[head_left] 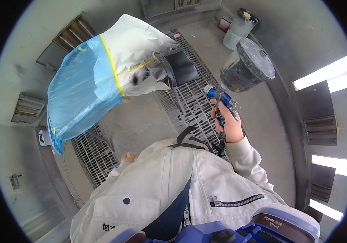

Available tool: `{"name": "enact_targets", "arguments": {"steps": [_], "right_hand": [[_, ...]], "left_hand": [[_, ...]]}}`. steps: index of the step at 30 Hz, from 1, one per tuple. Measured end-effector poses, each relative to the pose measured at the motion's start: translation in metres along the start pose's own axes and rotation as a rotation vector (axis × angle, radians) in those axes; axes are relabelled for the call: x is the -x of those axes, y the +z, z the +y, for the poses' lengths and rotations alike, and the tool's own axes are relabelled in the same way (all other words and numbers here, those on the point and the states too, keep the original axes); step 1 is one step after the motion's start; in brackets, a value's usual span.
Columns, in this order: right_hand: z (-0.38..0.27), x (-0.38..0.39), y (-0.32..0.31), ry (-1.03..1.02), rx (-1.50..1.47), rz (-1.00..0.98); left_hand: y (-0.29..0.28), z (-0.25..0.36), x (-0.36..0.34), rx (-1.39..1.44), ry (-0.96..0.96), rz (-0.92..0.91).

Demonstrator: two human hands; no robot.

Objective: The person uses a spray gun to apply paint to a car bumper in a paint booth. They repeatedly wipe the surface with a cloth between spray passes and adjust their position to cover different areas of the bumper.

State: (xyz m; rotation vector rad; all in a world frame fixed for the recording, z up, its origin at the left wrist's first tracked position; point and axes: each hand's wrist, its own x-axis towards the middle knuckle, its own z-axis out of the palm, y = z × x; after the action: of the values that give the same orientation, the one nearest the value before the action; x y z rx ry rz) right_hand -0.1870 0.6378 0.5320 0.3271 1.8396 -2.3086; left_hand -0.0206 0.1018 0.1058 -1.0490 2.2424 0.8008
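Observation:
My right hand (230,127) grips a blue and silver spray gun (221,97), with dark fittings hanging below it. My left hand (128,157) shows low at the centre-left beside my white jacket, fingers curled around something small and pale that I cannot make out. Ahead at the upper left is a panel draped in blue plastic (74,89) and white masking paper (129,34), with yellow tape (111,60). A curved dark panel (181,67) shows at the right end of the masking, left of the spray gun.
Metal floor grates (181,105) run under the work. At upper right stand a grimy bucket (244,65) and grey drums (236,34). A light purple bucket (43,138) sits at left. Booth walls with vents and lit panels (323,73) surround me. Respirator parts (278,222) fill the lower edge.

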Motion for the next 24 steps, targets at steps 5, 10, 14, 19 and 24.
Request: {"name": "enact_targets", "arguments": {"steps": [5, 10, 14, 19, 24], "right_hand": [[-0.001, -0.011, -0.025, 0.011, -0.018, 0.025], [-0.003, -0.029, -0.045, 0.003, -0.070, -0.049], [-0.006, -0.044, -0.054, -0.003, -0.026, -0.060], [-0.007, -0.052, -0.060, 0.044, -0.050, -0.087], [-0.010, -0.062, -0.055, 0.034, -0.039, -0.112]], "left_hand": [[-0.016, 0.036, 0.031, -0.011, 0.046, 0.051], [-0.021, 0.051, 0.052, -0.061, 0.060, 0.132], [-0.012, 0.058, 0.063, -0.160, 0.011, 0.115], [0.015, 0.037, 0.085, -0.045, -0.021, 0.003], [0.029, 0.012, 0.095, -0.026, -0.029, -0.005]]}}
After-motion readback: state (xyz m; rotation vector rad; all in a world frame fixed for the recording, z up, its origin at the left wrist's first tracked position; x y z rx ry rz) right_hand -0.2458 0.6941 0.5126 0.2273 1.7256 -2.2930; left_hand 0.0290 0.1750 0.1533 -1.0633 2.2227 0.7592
